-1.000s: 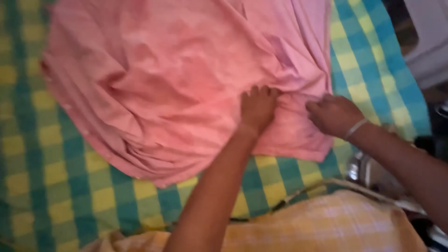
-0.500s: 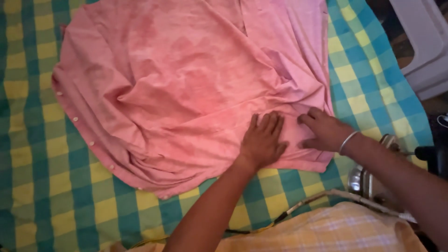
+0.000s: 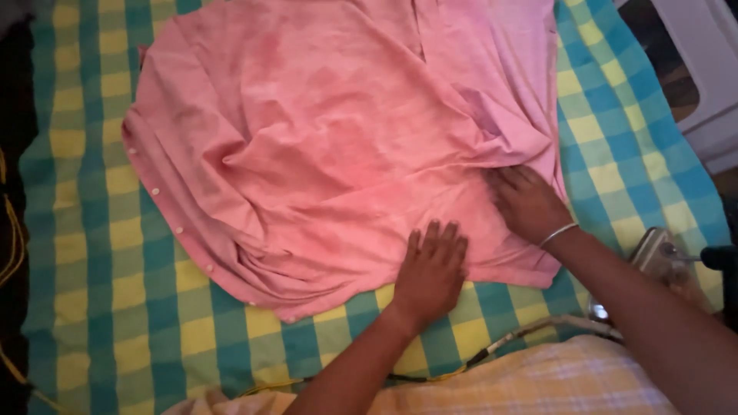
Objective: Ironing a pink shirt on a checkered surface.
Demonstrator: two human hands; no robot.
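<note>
On the checked cloth, 2 flat hands, left hand and right hand, press pink shirt.

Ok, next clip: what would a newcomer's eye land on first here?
A big crumpled pink shirt fills the middle of the frame, lying on a checked cloth of green, yellow and blue. Both hands press flat on its near hem: the left hand at the lower edge, the right hand, with a thin bangle at the wrist, a little further right. At the right edge stands an iron, its cord trailing along the bottom.
</note>
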